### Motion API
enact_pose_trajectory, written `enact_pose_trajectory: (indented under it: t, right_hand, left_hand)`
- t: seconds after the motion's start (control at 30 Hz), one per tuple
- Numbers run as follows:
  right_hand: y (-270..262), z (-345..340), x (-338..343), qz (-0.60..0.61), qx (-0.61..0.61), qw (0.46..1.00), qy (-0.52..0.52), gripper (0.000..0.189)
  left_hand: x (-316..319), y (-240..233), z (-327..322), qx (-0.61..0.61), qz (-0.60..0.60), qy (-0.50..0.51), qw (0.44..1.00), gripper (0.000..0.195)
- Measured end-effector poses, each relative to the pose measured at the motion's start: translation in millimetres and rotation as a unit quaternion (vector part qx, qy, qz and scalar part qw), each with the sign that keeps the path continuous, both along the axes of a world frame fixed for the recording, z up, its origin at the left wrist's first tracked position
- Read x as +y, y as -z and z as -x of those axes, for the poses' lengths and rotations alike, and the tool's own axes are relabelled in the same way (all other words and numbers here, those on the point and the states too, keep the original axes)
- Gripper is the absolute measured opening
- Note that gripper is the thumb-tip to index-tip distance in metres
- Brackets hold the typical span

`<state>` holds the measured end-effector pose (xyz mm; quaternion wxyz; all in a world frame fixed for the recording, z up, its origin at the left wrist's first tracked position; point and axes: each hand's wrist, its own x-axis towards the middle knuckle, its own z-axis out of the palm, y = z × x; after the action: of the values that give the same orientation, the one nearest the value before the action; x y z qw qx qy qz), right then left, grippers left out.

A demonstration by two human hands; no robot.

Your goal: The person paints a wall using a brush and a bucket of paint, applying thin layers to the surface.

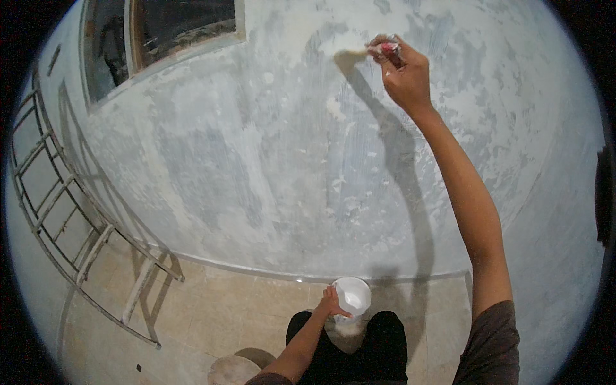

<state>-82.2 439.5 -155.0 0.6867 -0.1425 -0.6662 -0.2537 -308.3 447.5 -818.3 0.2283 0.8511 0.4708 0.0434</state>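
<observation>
My right hand (402, 72) is raised against the patchy grey and white wall (288, 144), its fingers closed on a paintbrush (355, 56) with a reddish handle; white paint smears the fingers. The pale bristles point left, at the wall or very close to it. Low down, my left hand (331, 304) grips the side of a white plastic tub (353, 294) above my knees. Some white material lies inside the tub. A long shadow of the right arm falls down the wall.
A metal ladder-like frame (72, 175) leans at the left, its feet on the tiled floor (216, 293). A window (185, 29) is at the upper left. A round stool or lid (233, 370) lies near my left elbow. A dark object (605, 197) shows at the right rim.
</observation>
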Motion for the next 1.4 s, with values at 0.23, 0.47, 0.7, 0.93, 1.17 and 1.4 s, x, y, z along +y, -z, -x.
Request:
enact_pose_trajectory:
  t: [0.23,0.47,0.7,0.93,1.17,1.4]
  right_hand:
    - [57,34,-19,0.174,-0.117,0.977,0.037,0.013]
    - [138,31,7,0.251,-0.203,0.946,0.023,0.013]
    - [57,20,-19,0.037,-0.111,0.989,0.095,0.018]
    - [150,35,-20,0.262,-0.229,0.937,0.028,0.018]
    - [141,-22,-2,0.286,-0.122,0.949,0.051,0.019]
    - [97,-96,-32,-0.073,-0.071,0.964,0.246,0.022]
  left_hand:
    - [-2,9,1,0.033,-0.068,-0.024,0.997,0.157]
    - [-7,-22,-8,-0.006,0.021,0.013,1.000,0.160]
    - [-6,-5,0,-0.007,-0.050,-0.020,0.999,0.155]
    - [-3,-4,-5,0.040,-0.052,-0.011,0.998,0.159]
    - [-5,-10,0,0.019,-0.027,-0.025,0.999,0.159]
    - [-23,-38,-5,-0.006,-0.039,-0.015,0.999,0.152]
